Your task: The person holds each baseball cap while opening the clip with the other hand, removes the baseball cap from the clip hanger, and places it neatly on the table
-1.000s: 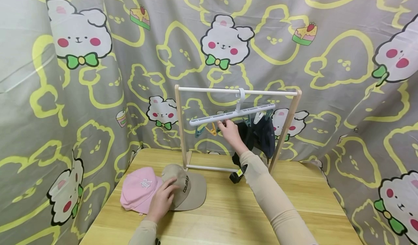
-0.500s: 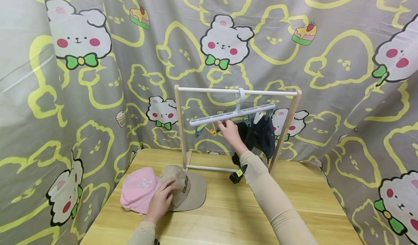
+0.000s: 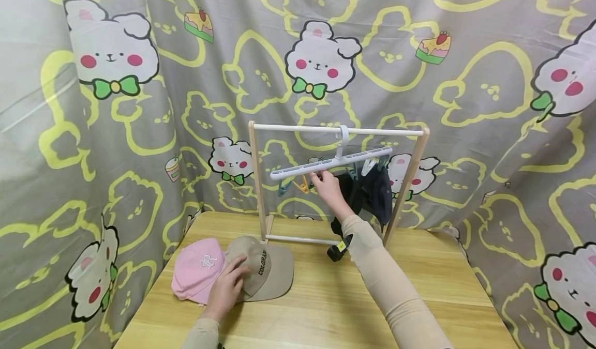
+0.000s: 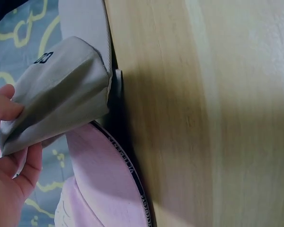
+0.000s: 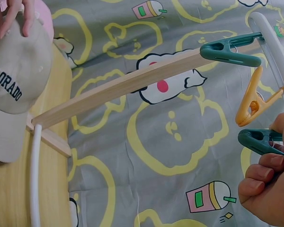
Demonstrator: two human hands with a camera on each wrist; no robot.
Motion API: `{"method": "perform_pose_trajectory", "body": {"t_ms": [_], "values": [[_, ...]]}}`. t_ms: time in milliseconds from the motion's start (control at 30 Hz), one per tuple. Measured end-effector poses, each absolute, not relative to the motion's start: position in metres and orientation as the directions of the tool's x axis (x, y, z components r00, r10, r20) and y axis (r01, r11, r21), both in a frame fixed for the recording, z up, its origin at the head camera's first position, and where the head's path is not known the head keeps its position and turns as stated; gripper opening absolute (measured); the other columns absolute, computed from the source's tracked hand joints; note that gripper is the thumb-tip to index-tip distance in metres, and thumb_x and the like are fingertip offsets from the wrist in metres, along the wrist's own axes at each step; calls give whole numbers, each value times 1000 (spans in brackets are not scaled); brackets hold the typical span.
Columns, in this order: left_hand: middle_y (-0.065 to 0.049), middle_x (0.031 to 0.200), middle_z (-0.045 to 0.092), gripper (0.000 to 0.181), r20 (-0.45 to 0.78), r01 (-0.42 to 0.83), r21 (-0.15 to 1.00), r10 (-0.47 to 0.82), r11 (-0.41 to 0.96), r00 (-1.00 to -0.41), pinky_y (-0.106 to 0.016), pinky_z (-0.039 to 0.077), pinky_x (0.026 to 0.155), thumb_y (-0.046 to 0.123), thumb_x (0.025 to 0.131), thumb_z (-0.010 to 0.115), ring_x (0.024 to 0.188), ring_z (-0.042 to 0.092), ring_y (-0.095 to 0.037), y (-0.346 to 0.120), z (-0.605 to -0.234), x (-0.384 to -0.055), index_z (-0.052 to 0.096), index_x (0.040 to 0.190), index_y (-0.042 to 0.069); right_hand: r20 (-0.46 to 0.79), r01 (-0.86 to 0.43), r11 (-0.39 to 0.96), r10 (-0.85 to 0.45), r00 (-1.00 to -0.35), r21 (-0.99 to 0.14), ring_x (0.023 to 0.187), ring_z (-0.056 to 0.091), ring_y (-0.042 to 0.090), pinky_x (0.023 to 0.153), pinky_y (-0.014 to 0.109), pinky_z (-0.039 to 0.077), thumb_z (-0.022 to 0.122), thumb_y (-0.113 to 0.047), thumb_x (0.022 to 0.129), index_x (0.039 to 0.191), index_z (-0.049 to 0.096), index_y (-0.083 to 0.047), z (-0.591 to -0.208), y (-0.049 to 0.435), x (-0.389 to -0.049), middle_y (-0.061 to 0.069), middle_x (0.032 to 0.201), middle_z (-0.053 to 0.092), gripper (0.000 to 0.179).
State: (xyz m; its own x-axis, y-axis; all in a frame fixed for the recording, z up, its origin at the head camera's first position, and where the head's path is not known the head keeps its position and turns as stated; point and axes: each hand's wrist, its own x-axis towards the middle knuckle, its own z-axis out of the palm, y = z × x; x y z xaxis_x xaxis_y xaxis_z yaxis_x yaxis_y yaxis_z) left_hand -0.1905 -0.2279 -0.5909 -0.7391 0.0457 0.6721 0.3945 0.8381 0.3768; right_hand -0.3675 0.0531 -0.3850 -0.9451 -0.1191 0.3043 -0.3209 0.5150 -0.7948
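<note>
At the front left of the table, a beige cap (image 3: 279, 274) with dark COLORADO lettering lies beside a pink cap (image 3: 195, 271). My left hand (image 3: 225, 289) pinches the back of the beige crown; the left wrist view shows the thumb (image 4: 8, 106) on one side of the cloth and fingers on the other. Up at the pale grey clip hanger (image 3: 298, 171), my right hand (image 3: 329, 191) holds a dark green clip (image 5: 256, 141) between thumb and curled fingers. A yellow clip (image 5: 253, 101) and another green clip (image 5: 229, 51) hang beside it.
The hanger hooks over the white top rod (image 3: 298, 127) of a wooden rack (image 3: 412, 178). A dark cap (image 3: 383, 194) hangs at the hanger's right end near a white clip (image 3: 369, 167), partly behind my right arm. A patterned curtain (image 3: 261, 75) surrounds the table (image 3: 321, 307).
My left hand has shifted slightly left on the beige cap, and the crown has moved a little with it. My right hand stays at the green clip.
</note>
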Motion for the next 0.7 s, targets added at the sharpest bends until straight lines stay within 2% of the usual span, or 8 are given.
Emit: {"method": "perform_pose_trajectory", "body": {"t_ms": [300,700], "values": [[-10,126,66,35,663,378,377,39,845,-748,-43,55,86,-13,64,77,105,68,-33,-231,-593,-189,75,88,12,307,-322,513,-117,-944,-795,55,37,17,51,27,33,46,-37,100,84,52,-10,-385,54,-368,2,66,41,31],[-10,131,63,27,601,325,419,9,848,-799,-47,53,90,-9,69,74,110,66,-36,-231,-592,-185,74,85,13,301,-313,518,-110,-947,-796,54,37,16,51,27,32,46,-36,100,82,50,-11,-385,54,-367,1,64,41,31]]}}
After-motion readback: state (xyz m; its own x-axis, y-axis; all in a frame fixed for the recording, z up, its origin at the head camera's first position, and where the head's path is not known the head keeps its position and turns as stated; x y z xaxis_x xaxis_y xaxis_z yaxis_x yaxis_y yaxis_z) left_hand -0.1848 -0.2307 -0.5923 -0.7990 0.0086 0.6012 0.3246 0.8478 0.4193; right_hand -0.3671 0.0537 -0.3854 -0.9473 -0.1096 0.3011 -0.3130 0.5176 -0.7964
